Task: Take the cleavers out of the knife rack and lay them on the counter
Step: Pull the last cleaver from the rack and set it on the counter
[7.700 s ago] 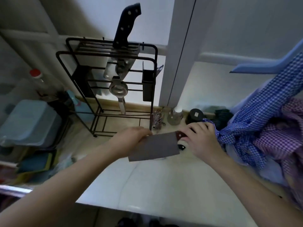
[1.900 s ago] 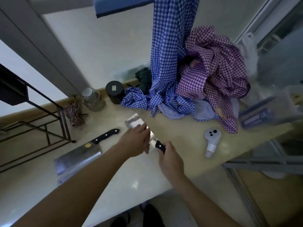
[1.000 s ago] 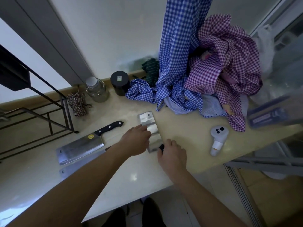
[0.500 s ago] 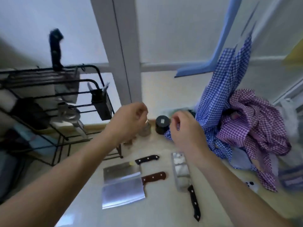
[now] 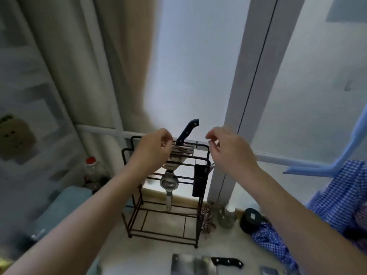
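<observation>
A black wire knife rack (image 5: 207, 155) stands on the counter against the wall. One cleaver with a black handle (image 5: 187, 132) still sits in its top slots, blade partly hidden behind my left hand (image 5: 153, 153). That hand hovers just left of the handle, fingers loosely curled, holding nothing. My right hand (image 5: 228, 149) is raised to the right of the handle, fingers apart and empty. A cleaver with a black handle (image 5: 206, 263) lies flat on the counter at the bottom edge; another blade's corner (image 5: 269, 271) shows to its right.
A metal squeezer (image 5: 168, 183) hangs in the rack, a black holder (image 5: 199, 179) on its right side. A glass jar (image 5: 226, 215), a black tin (image 5: 251, 218) and blue checked cloth (image 5: 337, 205) lie to the right. A red-capped bottle (image 5: 91, 169) and blue box (image 5: 59, 211) stand left.
My view has swung up and left from the laid-down cleavers to the rack. Both empty hands have risen from the counter to either side of the handle in the rack.
</observation>
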